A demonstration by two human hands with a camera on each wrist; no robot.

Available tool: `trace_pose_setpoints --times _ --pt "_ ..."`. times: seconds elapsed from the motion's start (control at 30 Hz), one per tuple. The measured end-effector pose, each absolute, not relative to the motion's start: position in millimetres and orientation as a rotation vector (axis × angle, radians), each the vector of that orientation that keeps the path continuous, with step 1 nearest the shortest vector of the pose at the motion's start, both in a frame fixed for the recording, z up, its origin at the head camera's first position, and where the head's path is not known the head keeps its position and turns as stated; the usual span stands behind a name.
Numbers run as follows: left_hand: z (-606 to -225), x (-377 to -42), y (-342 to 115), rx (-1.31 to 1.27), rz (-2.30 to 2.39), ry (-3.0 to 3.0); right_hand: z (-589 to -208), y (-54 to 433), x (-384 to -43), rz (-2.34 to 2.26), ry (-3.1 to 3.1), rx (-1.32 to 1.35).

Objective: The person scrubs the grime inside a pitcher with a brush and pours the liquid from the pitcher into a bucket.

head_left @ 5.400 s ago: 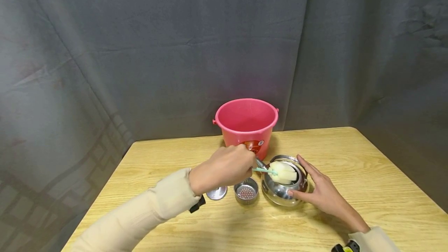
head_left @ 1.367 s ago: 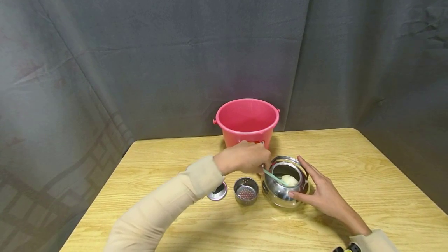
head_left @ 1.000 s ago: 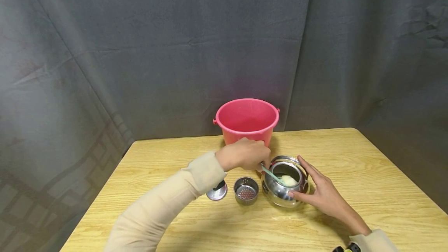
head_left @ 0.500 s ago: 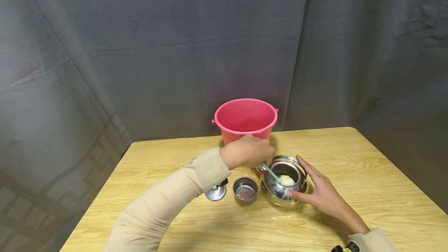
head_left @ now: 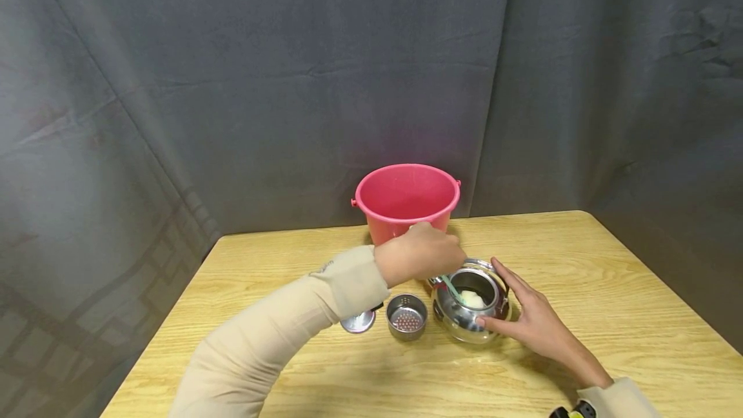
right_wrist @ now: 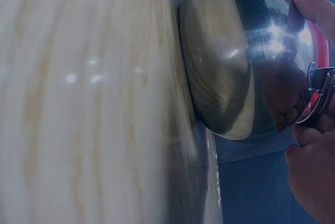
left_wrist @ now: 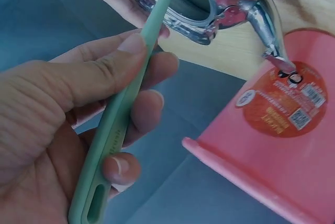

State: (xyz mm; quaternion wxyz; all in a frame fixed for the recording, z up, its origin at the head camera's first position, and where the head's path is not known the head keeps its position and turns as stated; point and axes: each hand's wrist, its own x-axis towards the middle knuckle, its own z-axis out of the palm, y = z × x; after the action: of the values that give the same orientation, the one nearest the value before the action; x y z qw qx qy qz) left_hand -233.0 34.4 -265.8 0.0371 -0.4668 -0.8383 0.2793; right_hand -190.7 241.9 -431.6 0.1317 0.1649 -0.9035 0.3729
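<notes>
My left hand (head_left: pixel 424 253) grips the pale green handle of a sponge brush (left_wrist: pixel 120 109), thumb on one side and curled fingers on the other. The cream sponge head (head_left: pixel 471 300) sits inside the wide mouth of a shiny steel teapot (head_left: pixel 464 324). That teapot stands on the table, its hinged handle folded down and its spout (left_wrist: pixel 267 30) towards the bucket. My right hand (head_left: pixel 540 324) holds the teapot's right side, thumb at the front and fingers behind; in the right wrist view its fingers are partly cut off. The lower sponge is hidden by the teapot wall.
A perforated steel strainer cup (head_left: pixel 406 335) stands just left of the teapot. Further left lies a small steel lid (head_left: pixel 358 322), partly covered by the left sleeve. Behind them is a pink bucket (head_left: pixel 400 228); a grey curtain (head_left: pixel 313 115) hangs past the table's far edge.
The sponge head, over the teapot's mouth several seconds ago, is now down inside it. Lately my left hand has shifted slightly right, and the handle stands steeper. The right hand keeps its hold.
</notes>
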Motion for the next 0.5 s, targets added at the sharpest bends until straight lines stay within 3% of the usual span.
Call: trace_pose_setpoints --times 0.5 --pt "-266 -202 43 -1.379 1.076 -2.169 -431 242 -191 1.087 -2.636 0.475"
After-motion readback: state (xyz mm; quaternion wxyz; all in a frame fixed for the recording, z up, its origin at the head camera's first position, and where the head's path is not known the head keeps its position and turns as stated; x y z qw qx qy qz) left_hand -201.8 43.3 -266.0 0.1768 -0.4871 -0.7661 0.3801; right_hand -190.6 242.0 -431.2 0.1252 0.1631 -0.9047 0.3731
